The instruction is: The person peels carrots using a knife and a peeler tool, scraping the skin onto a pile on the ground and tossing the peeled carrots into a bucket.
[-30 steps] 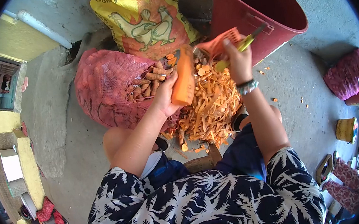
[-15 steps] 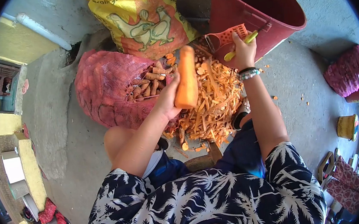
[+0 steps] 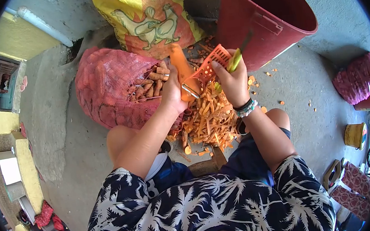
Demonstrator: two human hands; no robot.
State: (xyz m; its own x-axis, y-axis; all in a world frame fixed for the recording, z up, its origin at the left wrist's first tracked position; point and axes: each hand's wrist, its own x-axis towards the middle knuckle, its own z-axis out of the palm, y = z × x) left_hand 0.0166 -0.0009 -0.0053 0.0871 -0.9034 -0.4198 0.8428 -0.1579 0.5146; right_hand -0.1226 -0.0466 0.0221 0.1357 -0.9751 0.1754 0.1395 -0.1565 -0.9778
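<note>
Grey floor (image 3: pixel 296 87), carrot (image 3: pixel 181 66) inside left grip (image 3: pixel 174 92)

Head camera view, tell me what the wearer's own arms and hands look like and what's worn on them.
Both arms have short, dark sleeves printed with white palm trees; the forearms are uncovered. The left hand and right hand are ungloved. The right wrist carries a dark band and a pale beaded bracelet; the left wrist shows none.

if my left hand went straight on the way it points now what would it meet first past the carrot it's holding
Past the carrot, your left hand would probably meet the orange peeler in your right hand first, though depth is unclear.
</note>
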